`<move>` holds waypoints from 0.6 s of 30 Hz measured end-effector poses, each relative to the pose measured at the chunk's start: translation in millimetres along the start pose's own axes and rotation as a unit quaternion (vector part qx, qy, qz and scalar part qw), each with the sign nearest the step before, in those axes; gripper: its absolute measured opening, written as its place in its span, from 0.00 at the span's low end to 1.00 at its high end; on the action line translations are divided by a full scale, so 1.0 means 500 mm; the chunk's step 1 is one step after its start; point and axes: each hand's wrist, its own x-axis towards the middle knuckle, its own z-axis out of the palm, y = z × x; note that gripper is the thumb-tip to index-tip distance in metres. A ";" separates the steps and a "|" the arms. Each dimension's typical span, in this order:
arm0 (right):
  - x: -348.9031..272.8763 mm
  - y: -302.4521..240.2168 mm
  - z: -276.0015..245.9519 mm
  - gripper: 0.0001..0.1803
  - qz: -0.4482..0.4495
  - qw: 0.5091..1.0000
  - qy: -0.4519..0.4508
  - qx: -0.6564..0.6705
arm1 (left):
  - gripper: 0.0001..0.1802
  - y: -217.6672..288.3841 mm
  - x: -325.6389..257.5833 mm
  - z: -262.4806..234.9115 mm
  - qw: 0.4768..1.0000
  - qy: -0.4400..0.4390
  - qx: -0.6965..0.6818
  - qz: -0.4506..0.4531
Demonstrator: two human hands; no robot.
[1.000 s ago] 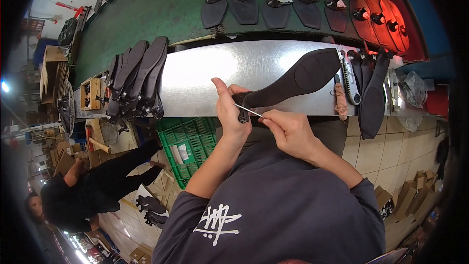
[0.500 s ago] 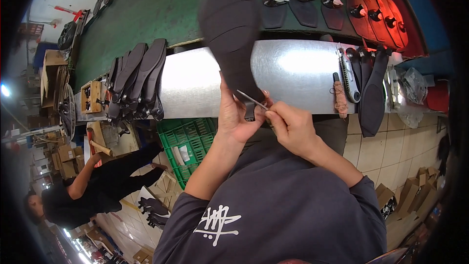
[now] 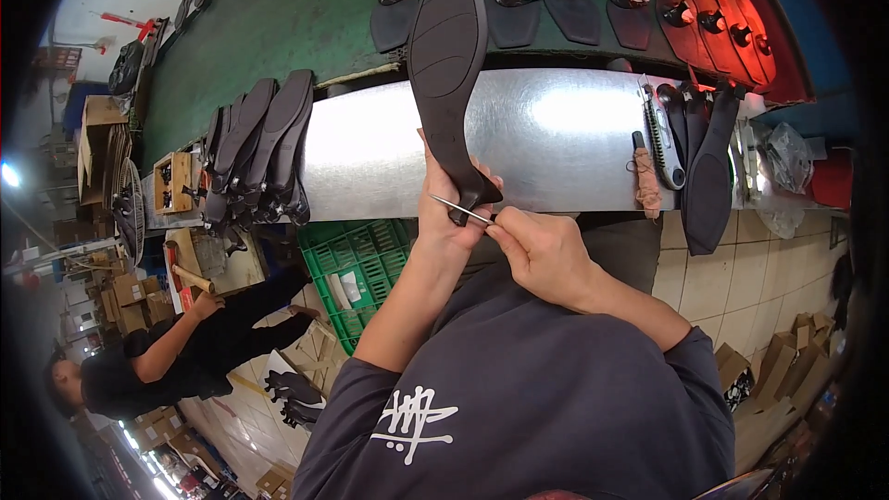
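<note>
From the head camera, the left hand [image 3: 443, 208] grips a dark shoe sole [image 3: 447, 65] near its heel, holding it upright over the metal bench [image 3: 556, 143]. The right hand [image 3: 542, 250], fingers pinched shut, presses a thin metal blade [image 3: 460, 210] against the heel. A stack of soles [image 3: 259, 148] lies far left.

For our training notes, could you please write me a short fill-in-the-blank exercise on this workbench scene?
1. The left hand holds a dark shoe sole with its toe pointing ____ from the person.
2. The right hand holds a thin ____ blade at the sole's heel.
3. The crate under the steel bench is ____ in colour.
4. A stack of dark soles lies on the bench's ____ end.

Missing words: away; metal; green; left
</note>
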 end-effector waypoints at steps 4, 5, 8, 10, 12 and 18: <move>-0.005 0.002 -0.005 0.10 -0.007 0.998 -0.034 -0.043 | 0.34 0.001 0.011 -0.014 0.996 0.035 0.085 -0.001; -0.011 -0.002 -0.001 0.10 -0.008 0.998 -0.035 -0.043 | 0.34 0.001 0.020 -0.024 0.996 0.035 0.084 0.000; -0.038 -0.007 0.016 0.11 -0.043 0.993 -0.107 -0.030 | 0.35 0.005 0.030 -0.029 0.992 0.054 0.111 -0.008; -0.026 0.013 0.011 0.08 -0.020 0.999 -0.022 0.030 | 0.37 0.012 0.016 -0.019 0.997 0.050 0.011 -0.054; -0.004 0.026 -0.015 0.05 0.036 0.995 0.011 0.087 | 0.33 0.011 -0.008 -0.023 0.997 0.037 0.042 -0.050; 0.021 0.024 -0.012 0.27 0.079 0.985 0.014 0.150 | 0.16 -0.016 -0.051 -0.031 0.975 0.010 0.222 -0.011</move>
